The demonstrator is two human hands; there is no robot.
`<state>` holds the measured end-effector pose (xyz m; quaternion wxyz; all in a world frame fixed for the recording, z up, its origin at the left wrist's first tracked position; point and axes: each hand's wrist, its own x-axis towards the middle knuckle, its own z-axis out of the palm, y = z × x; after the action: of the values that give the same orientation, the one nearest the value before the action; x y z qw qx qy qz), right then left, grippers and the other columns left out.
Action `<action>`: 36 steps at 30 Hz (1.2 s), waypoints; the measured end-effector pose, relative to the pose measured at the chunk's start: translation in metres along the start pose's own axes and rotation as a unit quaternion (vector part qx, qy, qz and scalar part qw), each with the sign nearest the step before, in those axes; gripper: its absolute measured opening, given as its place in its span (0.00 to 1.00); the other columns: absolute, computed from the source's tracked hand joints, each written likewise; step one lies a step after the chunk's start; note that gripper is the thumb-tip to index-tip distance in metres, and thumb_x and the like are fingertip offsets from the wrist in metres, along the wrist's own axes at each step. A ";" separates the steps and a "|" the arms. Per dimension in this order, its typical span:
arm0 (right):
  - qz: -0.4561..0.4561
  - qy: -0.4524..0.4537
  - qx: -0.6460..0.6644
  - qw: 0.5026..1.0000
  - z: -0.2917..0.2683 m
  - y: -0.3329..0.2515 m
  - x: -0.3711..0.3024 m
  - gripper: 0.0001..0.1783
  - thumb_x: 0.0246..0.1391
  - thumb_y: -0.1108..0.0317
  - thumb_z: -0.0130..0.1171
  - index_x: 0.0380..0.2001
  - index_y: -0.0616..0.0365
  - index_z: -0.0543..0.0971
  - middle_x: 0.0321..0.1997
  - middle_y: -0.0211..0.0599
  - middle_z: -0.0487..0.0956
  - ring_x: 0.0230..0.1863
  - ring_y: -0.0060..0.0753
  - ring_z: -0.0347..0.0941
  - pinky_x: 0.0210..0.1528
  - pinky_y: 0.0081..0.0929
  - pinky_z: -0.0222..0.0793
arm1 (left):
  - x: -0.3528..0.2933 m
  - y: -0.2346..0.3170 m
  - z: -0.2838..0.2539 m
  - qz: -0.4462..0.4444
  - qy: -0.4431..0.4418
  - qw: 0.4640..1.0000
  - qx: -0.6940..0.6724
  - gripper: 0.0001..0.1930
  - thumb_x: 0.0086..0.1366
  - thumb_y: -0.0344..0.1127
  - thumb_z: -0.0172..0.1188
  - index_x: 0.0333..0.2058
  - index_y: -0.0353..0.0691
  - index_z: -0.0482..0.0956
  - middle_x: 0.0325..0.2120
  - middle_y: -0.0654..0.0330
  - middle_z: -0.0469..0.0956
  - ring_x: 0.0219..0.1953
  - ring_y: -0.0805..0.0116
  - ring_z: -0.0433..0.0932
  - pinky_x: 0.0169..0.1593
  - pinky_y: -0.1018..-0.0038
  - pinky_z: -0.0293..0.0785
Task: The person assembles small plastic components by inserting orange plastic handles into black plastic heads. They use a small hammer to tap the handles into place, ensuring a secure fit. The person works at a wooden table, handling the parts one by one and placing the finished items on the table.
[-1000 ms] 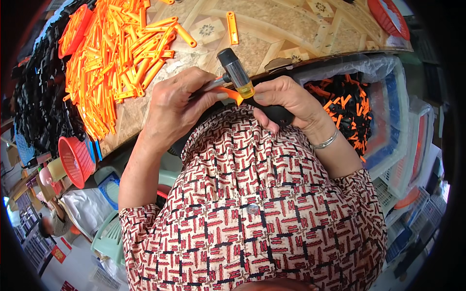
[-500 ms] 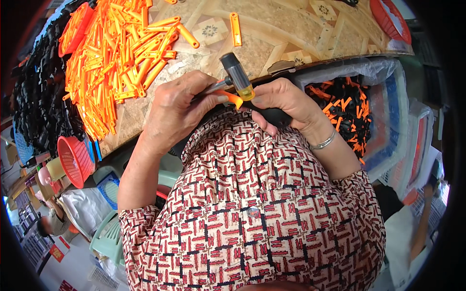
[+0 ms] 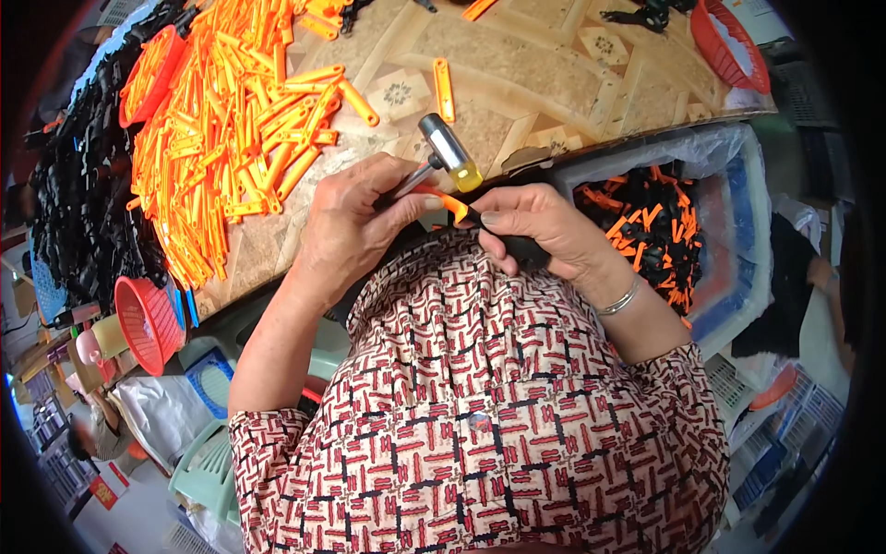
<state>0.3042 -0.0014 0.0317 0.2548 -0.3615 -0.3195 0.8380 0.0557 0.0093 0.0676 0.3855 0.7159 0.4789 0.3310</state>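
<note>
Near the centre of the frame, a small orange piece point(image 3: 456, 209) meets the black part point(image 3: 524, 251) just above the patterned shirt point(image 3: 480, 388); whether the two are joined cannot be told. The left hand point(image 3: 355, 212) has its fingers closed, thumb and forefinger pinching the mallet point(image 3: 446, 146) by its handle, with the orange piece's near end under the thumb. The mallet's head, black at the top and yellow at the bottom, stands tilted just above the orange piece. The right hand point(image 3: 549, 226) curls its fingers around the black part, thumb pressed near the orange end. To the right, a plastic-lined bin point(image 3: 744, 217) holds black and orange parts. Across the bench point(image 3: 526, 51), a lone orange strip point(image 3: 444, 90) lies at upper centre, and a heap of orange strips point(image 3: 231, 138) fills the upper left.
</note>
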 end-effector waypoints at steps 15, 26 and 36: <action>-0.089 0.133 -0.162 0.974 0.013 0.009 0.005 0.08 0.65 0.71 0.57 0.37 0.68 0.78 0.24 0.34 0.81 0.23 0.23 0.79 0.27 0.19 0.74 | 0.123 -0.035 0.010 0.017 0.057 0.945 0.323 0.23 0.56 0.49 0.70 0.31 0.29 0.78 0.20 0.44 0.78 0.26 0.50 0.80 0.37 0.58 0.75; -0.095 0.124 -0.183 0.971 0.015 0.012 0.015 0.09 0.66 0.70 0.55 0.36 0.67 0.79 0.24 0.35 0.81 0.23 0.23 0.79 0.27 0.19 0.73 | 0.062 0.003 0.002 -0.138 -0.019 0.952 -0.273 0.20 0.60 0.33 0.70 0.49 0.40 0.73 0.20 0.69 0.74 0.15 0.81 0.72 0.17 0.84 0.60; -0.108 0.149 -0.185 0.965 0.022 0.012 0.016 0.10 0.64 0.71 0.57 0.34 0.69 0.79 0.23 0.36 0.81 0.22 0.23 0.80 0.25 0.19 0.73 | 0.046 -0.008 0.020 -0.200 0.004 0.966 -0.161 0.11 0.64 0.35 0.69 0.37 0.37 0.75 0.19 0.66 0.78 0.17 0.80 0.76 0.18 0.83 0.68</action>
<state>0.2753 -0.0067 0.0277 0.3168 -0.4864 -0.4645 0.6688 0.0843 0.0495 0.0554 0.5522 0.5325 0.5541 0.3231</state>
